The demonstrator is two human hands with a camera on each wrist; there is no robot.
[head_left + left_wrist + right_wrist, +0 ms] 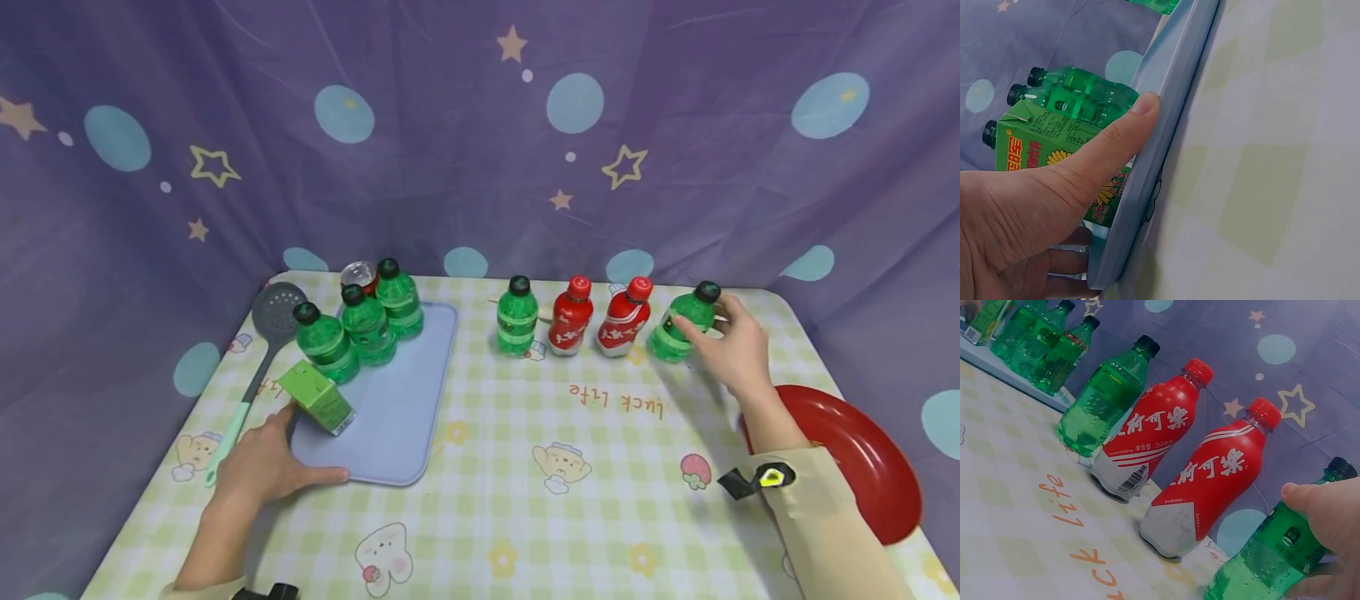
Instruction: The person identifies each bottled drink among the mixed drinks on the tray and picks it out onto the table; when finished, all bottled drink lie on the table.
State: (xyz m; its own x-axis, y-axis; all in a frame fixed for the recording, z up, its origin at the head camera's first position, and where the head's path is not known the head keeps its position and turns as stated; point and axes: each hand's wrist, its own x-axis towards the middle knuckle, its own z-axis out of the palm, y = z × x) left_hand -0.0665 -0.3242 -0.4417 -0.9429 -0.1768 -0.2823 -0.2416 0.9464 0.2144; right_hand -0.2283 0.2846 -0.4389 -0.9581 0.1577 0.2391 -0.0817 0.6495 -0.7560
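My right hand [733, 346] grips a green soda bottle [682, 323] with a black cap, thumb in front and fingers behind. To its left stand two red-and-white bottles [622, 317] with red caps, then another green bottle [517, 317]. My left hand [262, 458] rests spread around the near left corner of a pale blue tray [390, 417], its straight thumb along the front rim. Just beside that hand a green drink carton [318, 398] stands on the tray. Behind the carton are three green bottles [367, 327] in a slanting row.
A grey slotted turner [279, 312] with a mint handle lies left of the tray. Behind the tray's bottles shows part of a red can [362, 275]. A red plate [855, 450] sits under my right forearm. A purple curtain [450, 167] hangs behind the checked tablecloth [480, 517].
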